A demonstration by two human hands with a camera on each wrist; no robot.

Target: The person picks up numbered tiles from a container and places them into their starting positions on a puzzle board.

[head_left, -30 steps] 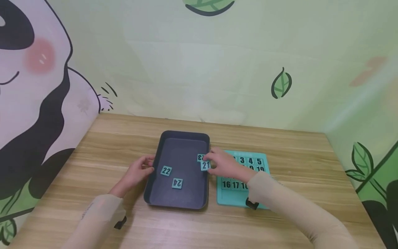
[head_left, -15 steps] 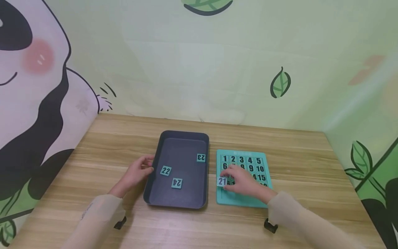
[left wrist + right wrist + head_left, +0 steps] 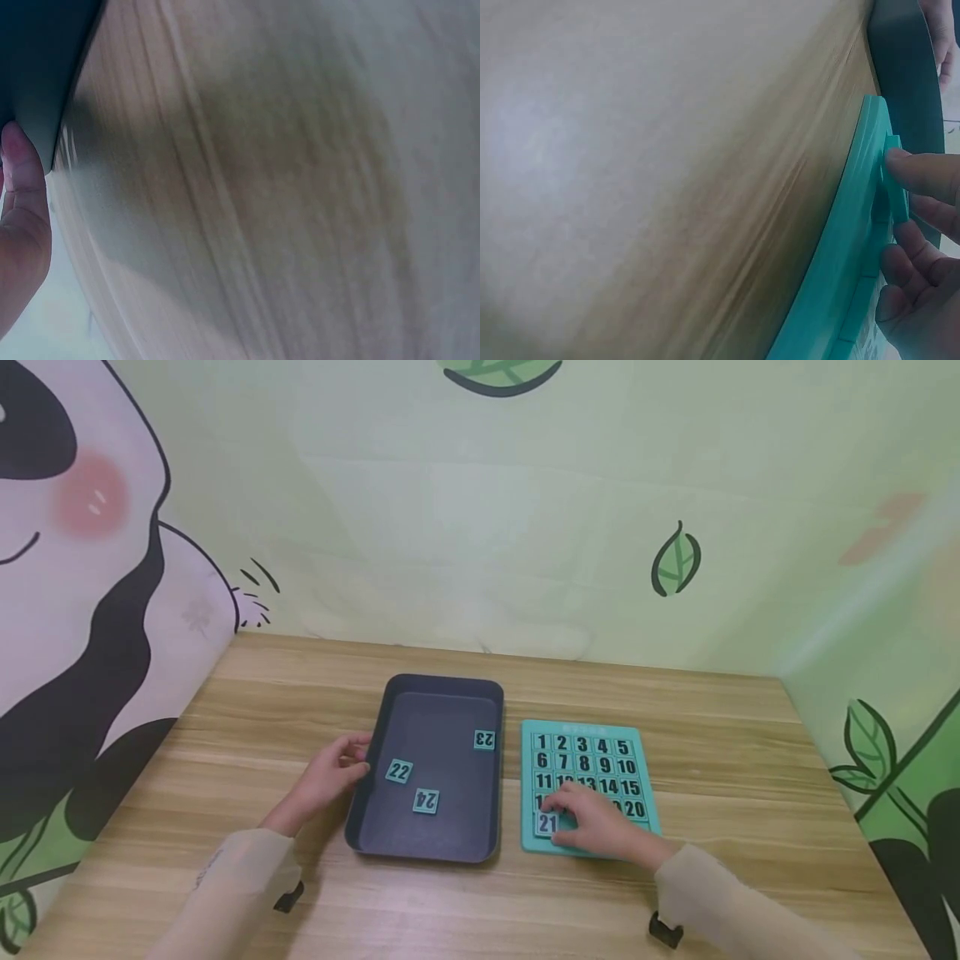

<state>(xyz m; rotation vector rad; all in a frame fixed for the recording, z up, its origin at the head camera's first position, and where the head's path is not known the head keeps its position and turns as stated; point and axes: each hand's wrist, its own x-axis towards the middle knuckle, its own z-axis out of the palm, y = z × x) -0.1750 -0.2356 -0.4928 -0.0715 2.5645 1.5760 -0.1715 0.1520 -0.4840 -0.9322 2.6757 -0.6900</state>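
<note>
In the head view, my right hand (image 3: 592, 821) pinches a number tile (image 3: 548, 823) marked 21 by its edges. The tile is at the bottom left slot of the turquoise number board (image 3: 531, 843), below the tile rows that run from 1 to 20. The right wrist view shows the tile (image 3: 897, 184) between thumb and fingertips, slightly tilted, one edge above the frame of the board (image 3: 840, 225). At the left, my left hand (image 3: 326, 777) rests relaxed fingers against the side of the dark tray (image 3: 423, 852); its thumb (image 3: 22, 169) lies along the tray wall in the left wrist view.
Tiles 22 (image 3: 399, 771), 23 (image 3: 484, 740) and 24 (image 3: 426, 802) lie apart in the tray, 23 and 24 upside down. Tray and board stand side by side on a wooden table (image 3: 720, 760), a narrow gap between them. Behind rises a panda-and-leaf wall (image 3: 480, 527).
My right hand has carried tile 21 from the tray's right side over to the board, then down to its bottom left slot. The left hand has stayed at the tray.
</note>
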